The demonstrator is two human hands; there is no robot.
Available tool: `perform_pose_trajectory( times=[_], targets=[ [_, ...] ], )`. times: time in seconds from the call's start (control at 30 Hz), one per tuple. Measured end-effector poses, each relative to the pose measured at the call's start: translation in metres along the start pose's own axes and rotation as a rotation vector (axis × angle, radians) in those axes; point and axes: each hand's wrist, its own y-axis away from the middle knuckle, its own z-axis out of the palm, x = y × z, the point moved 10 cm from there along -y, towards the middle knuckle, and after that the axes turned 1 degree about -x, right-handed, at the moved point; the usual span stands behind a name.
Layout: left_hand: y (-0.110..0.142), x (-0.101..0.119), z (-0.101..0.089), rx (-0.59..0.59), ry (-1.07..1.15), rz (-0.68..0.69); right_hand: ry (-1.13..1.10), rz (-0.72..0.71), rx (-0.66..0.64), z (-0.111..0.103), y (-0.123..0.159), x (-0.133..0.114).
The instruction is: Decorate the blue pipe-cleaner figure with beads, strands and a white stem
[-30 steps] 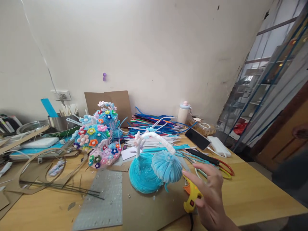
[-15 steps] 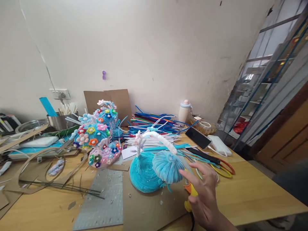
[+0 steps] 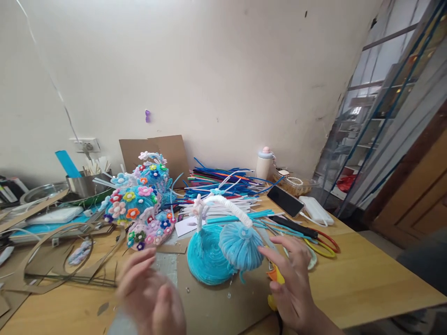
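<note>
A pipe-cleaner lamp stands on a cardboard sheet (image 3: 206, 307). It has a round turquoise coiled base (image 3: 202, 267), a white wrapped arch (image 3: 228, 204) and a light-blue pleated shade (image 3: 240, 246) hanging from the arch's right end. My right hand (image 3: 293, 279) is beside the shade, index fingertip at its right edge, thumb and fingers apart. My left hand (image 3: 150, 293), slightly blurred, hovers left of the base with fingers apart and nothing in it. Behind my right hand lies a yellow and orange tool (image 3: 273, 302), partly hidden, probably a glue gun.
Flower-covered pipe-cleaner pieces (image 3: 136, 200) stand at the left. Bundles of pipe cleaners (image 3: 220, 181) lie at the back. Beyond my right hand are pliers (image 3: 296, 226), a phone (image 3: 285, 201), a white power bank (image 3: 316, 210) and a bottle (image 3: 264, 164). Cardboard rings (image 3: 31, 260) lie far left.
My left hand has come into view from below, left of the lamp. My right hand stays by the shade, almost unmoved. The view has shifted slightly.
</note>
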Motion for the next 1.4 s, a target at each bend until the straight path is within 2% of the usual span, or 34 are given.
perform_pose_trajectory(
  times=[0.03, 0.13, 0.2, 0.27, 0.33, 0.4, 0.53, 0.6, 0.67, 0.77, 0.83, 0.93, 0.97, 1.0, 1.03, 1.07, 1.1, 1.17, 1.23, 1.3, 1.33, 1.4],
  targets=[
    [0.008, -0.015, 0.017, -0.104, -0.002, -0.046, -0.011, -0.004, 0.018, -0.002, 0.001, -0.001],
    [0.038, -0.049, 0.054, -0.425, -0.109, -0.134, -0.076, -0.057, 0.121, -0.013, 0.009, -0.009],
    [0.052, -0.066, 0.064, -0.576, -0.131, -0.208, -0.117, -0.128, 0.196, -0.018, 0.017, -0.02],
    [0.057, -0.076, 0.068, -0.665, -0.135, -0.275, -0.146, -0.218, 0.215, -0.014, 0.027, -0.033],
    [0.059, -0.083, 0.074, -0.748, -0.146, -0.332, -0.186, -0.299, 0.133, 0.003, 0.036, -0.044],
    [0.064, -0.086, 0.083, -0.842, -0.14, -0.37, -0.225, -0.347, -0.014, 0.028, 0.044, -0.051],
    [0.081, -0.082, 0.098, -1.024, -0.179, -0.327, -0.215, -0.358, -0.221, 0.066, 0.056, -0.053],
    [0.091, -0.078, 0.103, -1.11, -0.257, -0.266, -0.21, -0.347, -0.251, 0.071, 0.056, -0.053],
    [0.097, -0.074, 0.105, -1.16, -0.311, -0.208, -0.206, -0.35, -0.24, 0.066, 0.053, -0.055],
    [0.099, -0.074, 0.102, -1.155, -0.318, -0.211, -0.201, -0.369, -0.194, 0.042, 0.044, -0.055],
    [0.098, -0.08, 0.097, -1.111, -0.314, -0.271, -0.22, -0.325, -0.078, 0.012, 0.03, -0.046],
    [0.076, -0.083, 0.087, -0.921, -0.307, -0.284, -0.212, -0.137, 0.258, -0.044, -0.001, -0.014],
    [0.063, -0.079, 0.084, -0.834, -0.307, -0.244, -0.205, -0.037, 0.279, -0.051, -0.015, -0.002],
    [0.047, -0.072, 0.082, -0.748, -0.311, -0.185, -0.207, -0.004, 0.249, -0.053, -0.03, 0.002],
    [0.031, -0.063, 0.083, -0.677, -0.322, -0.114, -0.199, 0.014, 0.165, -0.048, -0.048, 0.003],
    [0.015, -0.051, 0.087, -0.632, -0.337, -0.038, -0.185, 0.016, 0.083, -0.042, -0.063, 0.001],
    [0.0, -0.039, 0.092, -0.596, -0.357, 0.04, -0.178, 0.007, 0.061, -0.04, -0.077, -0.003],
    [-0.025, -0.014, 0.111, -0.589, -0.399, 0.199, -0.139, 0.012, 0.014, -0.035, -0.098, -0.006],
    [-0.041, 0.005, 0.13, -0.609, -0.426, 0.313, -0.071, 0.031, -0.002, -0.03, -0.113, 0.002],
    [-0.048, 0.012, 0.145, -0.653, -0.436, 0.356, 0.047, 0.132, -0.029, -0.024, -0.124, 0.033],
    [-0.048, 0.011, 0.149, -0.669, -0.432, 0.348, 0.133, 0.246, -0.06, -0.02, -0.128, 0.061],
    [-0.047, 0.005, 0.149, -0.675, -0.41, 0.301, 0.228, 0.543, -0.28, 0.003, -0.127, 0.127]
  ],
)
